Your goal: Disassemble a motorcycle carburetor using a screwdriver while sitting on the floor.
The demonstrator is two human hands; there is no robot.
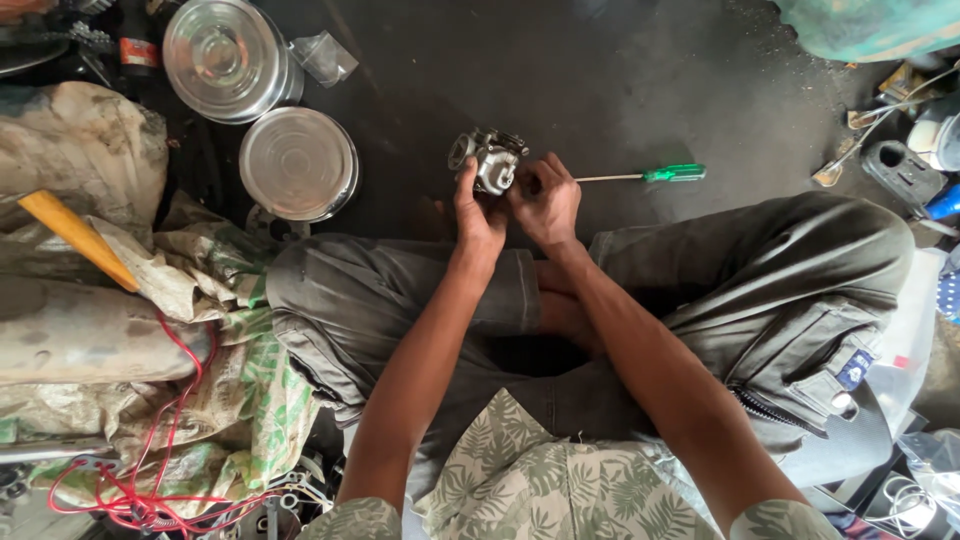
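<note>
Person sits cross-legged on a dark floor (620, 90). Both hands meet in front of the knees on a small grey metal engine part (487, 160). Left hand (478, 212) closes around its lower side; right hand (545, 200) touches its right side, fingers bent. Green-handled screwdriver (645, 175) lies on the floor just right of the hands, handle pointing away from them. Two round steel lids (297, 163) lie to the left, one above the other. Sacks (235, 300), a yellow handle (75, 237) and red wire (150, 470) fill the left edge.
</note>
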